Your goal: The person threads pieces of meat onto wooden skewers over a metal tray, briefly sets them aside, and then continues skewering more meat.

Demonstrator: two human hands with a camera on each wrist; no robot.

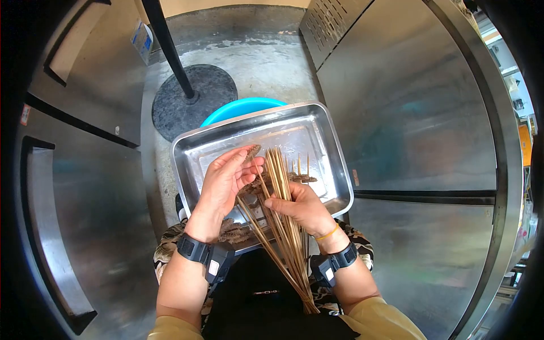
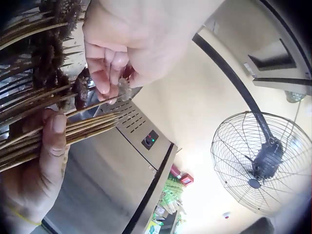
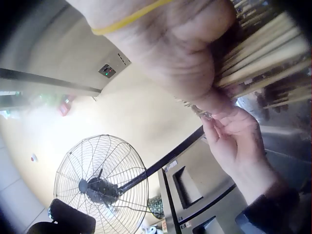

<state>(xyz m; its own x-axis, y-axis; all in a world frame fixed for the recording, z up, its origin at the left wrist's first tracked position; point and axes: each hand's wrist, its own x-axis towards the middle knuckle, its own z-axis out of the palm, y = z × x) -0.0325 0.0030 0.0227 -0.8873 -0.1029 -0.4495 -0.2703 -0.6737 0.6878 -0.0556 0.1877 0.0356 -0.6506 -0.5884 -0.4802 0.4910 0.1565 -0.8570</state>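
Note:
My right hand grips a bundle of bamboo skewers, its thumb lying across the sticks in the left wrist view. The skewers fan out, their lower ends reaching toward my lap. Left of the bundle, my left hand pinches a single skewer with a brown meat piece at its upper end. Under the hands, more brown skewered meat lies in a steel tray. Part of that meat is hidden by my hands and the sticks.
Behind the tray shows a blue basin, close to a round black base with a pole. Steel cabinets stand on both sides. A wire fan appears in the left wrist view.

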